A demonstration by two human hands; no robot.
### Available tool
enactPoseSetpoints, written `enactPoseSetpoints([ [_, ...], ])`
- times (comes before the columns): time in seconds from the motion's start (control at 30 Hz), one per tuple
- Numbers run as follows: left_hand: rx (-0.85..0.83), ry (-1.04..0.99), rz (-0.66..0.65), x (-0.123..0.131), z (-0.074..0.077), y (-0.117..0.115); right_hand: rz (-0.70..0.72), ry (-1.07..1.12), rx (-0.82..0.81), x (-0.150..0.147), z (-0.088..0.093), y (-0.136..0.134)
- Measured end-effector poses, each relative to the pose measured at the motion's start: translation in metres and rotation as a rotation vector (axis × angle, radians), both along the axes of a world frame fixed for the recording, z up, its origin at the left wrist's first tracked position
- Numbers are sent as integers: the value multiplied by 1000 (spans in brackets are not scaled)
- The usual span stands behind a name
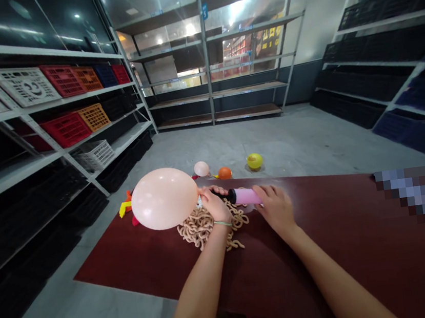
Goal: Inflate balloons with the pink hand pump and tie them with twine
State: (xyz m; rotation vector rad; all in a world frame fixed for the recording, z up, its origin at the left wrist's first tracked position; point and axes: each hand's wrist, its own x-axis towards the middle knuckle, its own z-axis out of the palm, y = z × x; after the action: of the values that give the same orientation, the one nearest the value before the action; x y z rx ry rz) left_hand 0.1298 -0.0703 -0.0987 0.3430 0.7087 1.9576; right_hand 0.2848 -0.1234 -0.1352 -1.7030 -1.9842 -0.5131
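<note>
A large, pale peach inflated balloon [165, 198] points its neck toward my left hand [217, 207], whose fingers are closed around the neck at the dark end of a hand pump. My right hand [276, 209] grips the pink barrel of that balloon pump [245, 196], which lies roughly level between both hands. The exact joint of neck and nozzle is hidden by my left fingers. Under my left wrist, a tangled pile of beige, rope-like pieces [195, 228] rests on the dark red table [141, 268].
Beyond the table's far edge, on the floor, lie a yellow balloon [254, 161], an orange balloon [224, 173] and a pale balloon [201, 168]. Yellow and red limp pieces [125, 208] show behind the large balloon. Shelves with crates [67, 129] stand left; a metal rack [208, 66] stands ahead.
</note>
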Motion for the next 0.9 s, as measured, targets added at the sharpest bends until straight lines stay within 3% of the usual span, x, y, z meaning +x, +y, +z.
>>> enactPoseSetpoints([
  [0.2,21,-32,11,-11,5,1,-162,46,80,46,-8,14],
  [0.3,24,-24,56,-16,8,-1,-188,91,66,39,-9,14],
  [0.4,-5,-22,71,-13,6,0,-230,134,35,11,-7,9],
  [0.53,-25,-16,5,-4,0,3,-127,128,47,-13,-4,4],
  [0.63,-1,-4,-2,-4,-1,6,-41,54,38,2,-4,6],
  [0.8,11,0,54,-14,6,8,-167,70,20,42,-7,15],
  [0.9,2,9,80,-17,9,8,-209,112,-16,38,-7,15],
])
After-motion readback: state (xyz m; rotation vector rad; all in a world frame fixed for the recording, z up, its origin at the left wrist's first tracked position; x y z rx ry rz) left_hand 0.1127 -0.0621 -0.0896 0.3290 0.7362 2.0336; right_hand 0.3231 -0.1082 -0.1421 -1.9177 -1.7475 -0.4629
